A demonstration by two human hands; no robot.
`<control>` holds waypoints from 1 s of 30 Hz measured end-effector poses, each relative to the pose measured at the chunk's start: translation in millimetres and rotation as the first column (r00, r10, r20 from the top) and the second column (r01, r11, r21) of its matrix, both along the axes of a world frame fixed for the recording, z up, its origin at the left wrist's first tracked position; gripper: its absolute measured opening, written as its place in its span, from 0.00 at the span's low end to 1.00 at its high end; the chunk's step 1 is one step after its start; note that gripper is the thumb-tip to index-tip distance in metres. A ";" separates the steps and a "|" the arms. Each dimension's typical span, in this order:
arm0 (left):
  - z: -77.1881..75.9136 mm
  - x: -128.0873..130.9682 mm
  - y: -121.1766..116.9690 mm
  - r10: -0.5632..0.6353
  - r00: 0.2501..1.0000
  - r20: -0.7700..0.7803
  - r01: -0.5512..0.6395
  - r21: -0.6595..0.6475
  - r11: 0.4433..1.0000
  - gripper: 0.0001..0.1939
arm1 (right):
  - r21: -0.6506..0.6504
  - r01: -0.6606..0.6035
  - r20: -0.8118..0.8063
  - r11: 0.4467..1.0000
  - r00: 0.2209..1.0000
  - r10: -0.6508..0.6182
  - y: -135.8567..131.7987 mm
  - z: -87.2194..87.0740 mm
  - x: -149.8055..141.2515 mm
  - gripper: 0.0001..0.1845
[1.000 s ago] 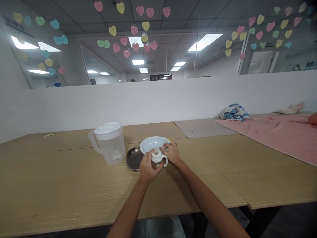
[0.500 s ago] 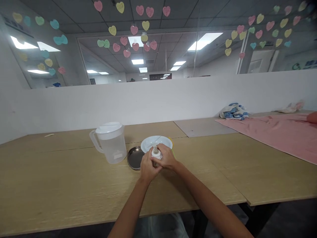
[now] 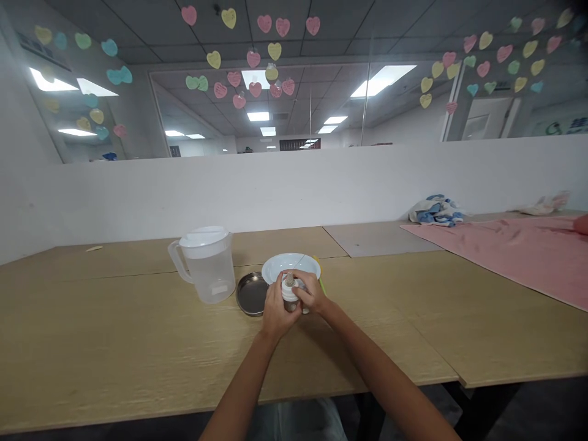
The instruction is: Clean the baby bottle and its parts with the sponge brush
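Observation:
A baby bottle (image 3: 290, 293) with a white ring collar and a clear teat is held between my two hands, just in front of a white bowl (image 3: 272, 263). My left hand (image 3: 276, 313) is closed around the bottle's left side. My right hand (image 3: 313, 293) grips the white collar from the right, thumb across its front. The lower part of the bottle is mostly hidden by the fingers. Left of my hands lies a shallow dark metal dish (image 3: 252, 295). Behind my right hand, a thin yellow and green stick-like thing (image 3: 323, 285) shows beside the bowl.
A clear lidded pitcher (image 3: 209, 269) of water stands to the left. On the wooden table (image 3: 138, 343), a pink cloth (image 3: 505, 251) covers the far right. A crumpled blue and white cloth (image 3: 436, 210) lies by the wall, near a grey board (image 3: 379, 237).
My right fingers have shifted around the collar, and the thumb now lies across its front. More of the collar shows. The camera view has moved slightly.

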State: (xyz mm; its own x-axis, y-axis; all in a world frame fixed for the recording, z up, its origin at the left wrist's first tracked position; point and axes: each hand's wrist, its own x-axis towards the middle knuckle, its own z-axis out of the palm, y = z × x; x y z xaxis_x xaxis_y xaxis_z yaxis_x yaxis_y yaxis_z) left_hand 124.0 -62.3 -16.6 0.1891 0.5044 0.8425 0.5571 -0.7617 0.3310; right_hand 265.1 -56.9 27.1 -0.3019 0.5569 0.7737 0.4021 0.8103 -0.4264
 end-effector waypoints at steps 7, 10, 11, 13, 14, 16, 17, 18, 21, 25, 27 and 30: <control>0.8 -0.4 -3.5 0.068 0.998 -0.005 -0.068 -0.029 0.997 0.44 | 0.096 0.250 -0.152 0.963 0.960 -0.234 1.8 -5.9 9.7 0.16; 0.2 -1.2 -3.1 0.081 0.997 -0.007 -0.081 -0.030 0.996 0.44 | 0.159 0.186 -0.013 0.970 0.982 -0.187 -2.8 -5.8 4.6 0.19; 0.2 -1.5 -3.1 0.084 0.996 -0.006 -0.084 -0.036 0.996 0.44 | 0.167 0.178 0.026 0.970 0.982 -0.185 -2.8 -5.7 4.4 0.21; 0.7 -1.9 -3.7 0.093 0.996 0.000 -0.093 -0.051 0.994 0.45 | 0.153 0.214 0.047 0.965 0.974 -0.224 -0.1 -5.6 8.6 0.23; 1.1 -1.9 -4.2 0.098 0.995 0.001 -0.098 -0.056 0.994 0.45 | 0.130 0.250 0.035 0.960 0.966 -0.256 2.1 -5.7 12.6 0.24; 1.8 -1.9 -5.3 0.108 0.994 -0.002 -0.108 -0.056 0.993 0.46 | 0.083 0.316 0.023 0.945 0.947 -0.319 6.0 -5.8 21.1 0.24; 2.0 -1.7 -5.7 0.111 0.994 -0.004 -0.111 -0.054 0.992 0.46 | 0.064 0.331 0.015 0.941 0.943 -0.333 6.9 -5.5 24.0 0.23; 2.0 -1.5 -5.8 0.111 0.994 -0.006 -0.111 -0.052 0.992 0.46 | 0.051 0.331 0.009 0.942 0.943 -0.332 6.9 -4.9 25.4 0.22; 0.7 -0.7 -4.7 0.103 0.995 0.001 -0.103 -0.040 0.994 0.46 | 0.041 0.245 0.051 0.969 0.968 -0.247 2.7 -1.3 19.7 0.21; -0.3 -0.3 -2.9 0.095 0.995 0.009 -0.094 -0.047 0.994 0.45 | 0.004 0.187 0.202 0.982 0.962 -0.184 -0.8 3.3 12.0 0.22; 0.3 -0.6 -3.1 0.100 0.995 0.012 -0.100 -0.057 0.993 0.46 | -0.017 0.201 0.193 0.979 0.962 -0.194 1.6 3.9 16.4 0.19; 1.5 -1.0 -4.4 0.102 0.995 -0.003 -0.102 -0.050 0.993 0.46 | -0.026 0.229 0.126 0.973 0.966 -0.224 5.1 3.2 25.6 0.18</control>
